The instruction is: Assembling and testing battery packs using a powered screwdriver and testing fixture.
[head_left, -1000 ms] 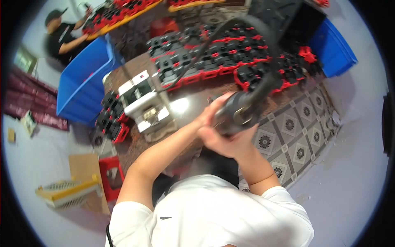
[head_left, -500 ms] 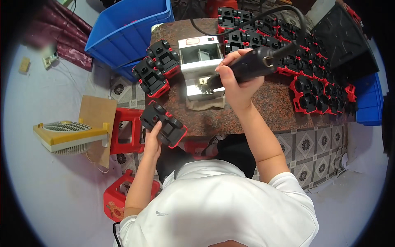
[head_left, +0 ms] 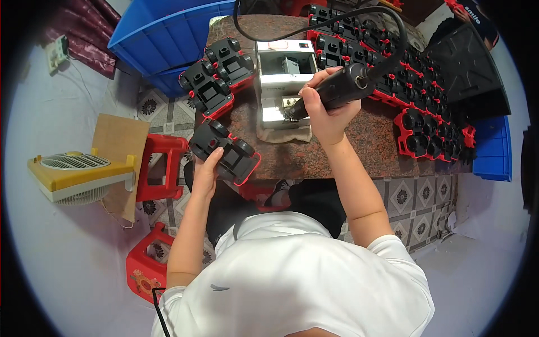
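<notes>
My left hand (head_left: 205, 172) is closed on the rim of a black toy car chassis (head_left: 242, 163) with red edging, wheels showing, held at the table's near-left edge. In my right hand (head_left: 330, 121) is a black electric screwdriver (head_left: 339, 89), tilted, with a thick cable looping up from its back end. Its tip reaches the front of a white screw feeder machine (head_left: 281, 88); whether a screw is on the tip is too small to tell. Two more chassis (head_left: 203, 81) lie left of the feeder, wheels up.
Rows of similar chassis (head_left: 416, 130) cover the right of the speckled stone table (head_left: 359, 160). Blue crates (head_left: 168, 42) stand at back left, another blue crate (head_left: 493, 147) at right. A yellow fan (head_left: 76, 162) and red stools (head_left: 140, 269) are at left. Another person (head_left: 477, 22) shows at top right.
The view has shifted slightly. My left hand has raised the chassis a little toward the table. The screwdriver tip stays at the feeder. A person has come into view at top right.
</notes>
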The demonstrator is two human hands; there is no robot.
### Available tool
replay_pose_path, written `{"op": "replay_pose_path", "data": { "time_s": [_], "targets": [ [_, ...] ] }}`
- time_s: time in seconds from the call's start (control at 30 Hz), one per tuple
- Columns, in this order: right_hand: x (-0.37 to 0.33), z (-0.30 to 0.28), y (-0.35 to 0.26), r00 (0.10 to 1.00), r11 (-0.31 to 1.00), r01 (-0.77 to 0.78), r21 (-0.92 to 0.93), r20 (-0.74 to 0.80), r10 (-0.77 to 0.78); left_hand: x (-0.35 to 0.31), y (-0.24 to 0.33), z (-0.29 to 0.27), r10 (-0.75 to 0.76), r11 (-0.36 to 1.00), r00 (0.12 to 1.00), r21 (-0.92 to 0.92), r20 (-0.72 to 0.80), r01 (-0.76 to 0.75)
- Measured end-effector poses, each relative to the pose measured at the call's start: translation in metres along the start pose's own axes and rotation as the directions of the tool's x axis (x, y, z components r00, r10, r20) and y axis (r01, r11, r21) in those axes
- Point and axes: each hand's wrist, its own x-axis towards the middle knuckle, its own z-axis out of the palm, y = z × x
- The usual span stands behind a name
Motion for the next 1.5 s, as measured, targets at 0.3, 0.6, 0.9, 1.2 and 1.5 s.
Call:
{"op": "replay_pose_path", "data": {
  "time_s": [0.3, 0.6, 0.9, 1.2, 1.5],
  "targets": [
    [0.006, 0.007, 0.0, 0.997, 0.996, -0.077, -0.046, 0.006, 0.077, 0.006, -0.014, 0.007, 0.116, 0.993, 0.992, 0.046, -0.059, -0.113],
    [-0.003, 0.043, -0.051, 0.969, 0.904, -0.245, 0.35, 0.047, 0.244, 0.006, -0.015, 0.014, 0.147, 0.988, 0.985, -0.024, -0.088, -0.149],
    [-0.006, 0.047, -0.047, 0.992, 0.944, -0.123, 0.308, 0.079, 0.103, 0.007, -0.014, 0.016, 0.215, 0.977, 0.973, 0.017, -0.078, -0.215],
    [0.078, 0.007, -0.023, 0.92, 0.931, 0.359, -0.066, -0.142, -0.365, 0.007, -0.017, 0.011, 0.228, 0.973, 0.972, 0.053, -0.052, -0.225],
    [0.067, 0.018, -0.024, 0.985, 0.969, 0.089, 0.229, -0.166, -0.051, 0.009, -0.019, 0.012, 0.175, 0.984, 0.983, 0.043, -0.06, -0.173]
  ]
}}
